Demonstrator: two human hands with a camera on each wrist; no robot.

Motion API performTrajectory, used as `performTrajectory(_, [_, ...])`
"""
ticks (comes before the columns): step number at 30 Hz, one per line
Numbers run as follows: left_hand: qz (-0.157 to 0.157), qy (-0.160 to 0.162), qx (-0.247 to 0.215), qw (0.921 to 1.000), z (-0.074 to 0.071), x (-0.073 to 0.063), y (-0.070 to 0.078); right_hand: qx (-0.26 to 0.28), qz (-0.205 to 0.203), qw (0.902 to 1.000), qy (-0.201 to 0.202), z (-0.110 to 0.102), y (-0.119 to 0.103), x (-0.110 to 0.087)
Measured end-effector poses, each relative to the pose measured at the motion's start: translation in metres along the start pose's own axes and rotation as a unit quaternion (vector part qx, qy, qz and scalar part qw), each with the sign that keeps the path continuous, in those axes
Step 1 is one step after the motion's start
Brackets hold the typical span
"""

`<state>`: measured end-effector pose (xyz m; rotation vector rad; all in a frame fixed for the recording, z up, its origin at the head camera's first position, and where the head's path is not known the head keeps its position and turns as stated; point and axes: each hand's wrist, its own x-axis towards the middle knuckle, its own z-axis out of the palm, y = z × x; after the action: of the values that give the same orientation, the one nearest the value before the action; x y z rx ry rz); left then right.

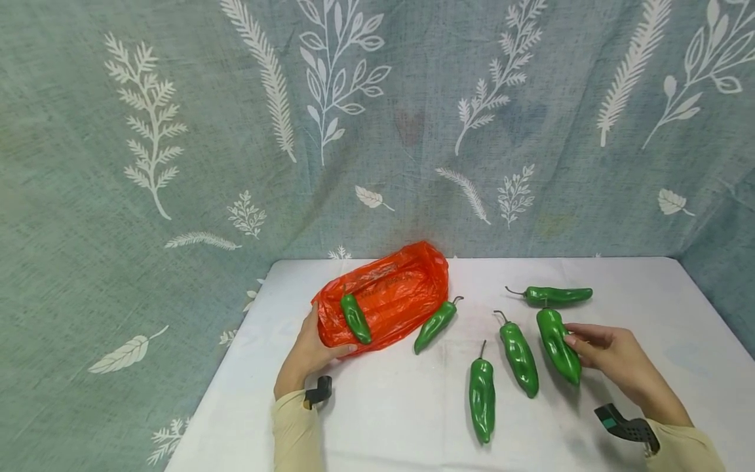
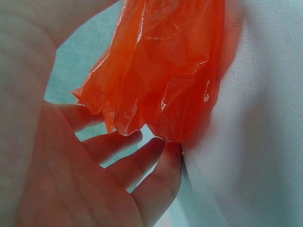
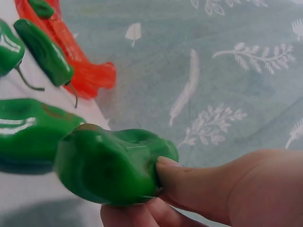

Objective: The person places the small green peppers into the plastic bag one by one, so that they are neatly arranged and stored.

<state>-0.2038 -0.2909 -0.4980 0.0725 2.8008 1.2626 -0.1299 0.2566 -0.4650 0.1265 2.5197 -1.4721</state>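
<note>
My left hand [image 1: 309,347] holds the left end of a crumpled red plastic bag [image 1: 407,288], thumb at its near edge. From the left wrist, my bent fingers [image 2: 156,175] meet the bag's gathered rim. One green pepper [image 1: 356,319] overlaps the bag's left part in the head view. My right hand [image 1: 610,354] pinches another green pepper [image 1: 557,344] between thumb and fingers, its stem end pointing away. The right wrist view shows that pepper [image 3: 113,165] close up, thumb against its side; other fingers are partly hidden beneath it.
Several more green peppers lie on the white table [image 1: 389,419]: one [image 1: 436,324] beside the bag's right edge, one [image 1: 482,400] nearest me, one [image 1: 519,357] left of the held pepper, one [image 1: 560,296] behind it. A green leaf-patterned cloth [image 1: 413,196] hangs behind the table.
</note>
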Motion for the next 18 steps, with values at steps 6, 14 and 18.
performTrajectory(6, [-0.005,0.006,-0.005,1.0000,0.000,-0.001,-0.001,-0.001,-0.009,0.9999,0.008,0.004,-0.013,0.000])
performTrajectory(14, [-0.014,0.002,-0.014,0.9998,0.000,-0.002,-0.001,0.013,-0.041,0.9990,0.012,0.007,-0.028,0.004])
performTrajectory(18, [0.002,0.003,-0.013,0.9999,0.000,-0.002,-0.001,0.010,-0.047,0.9987,0.016,0.011,-0.034,0.005])
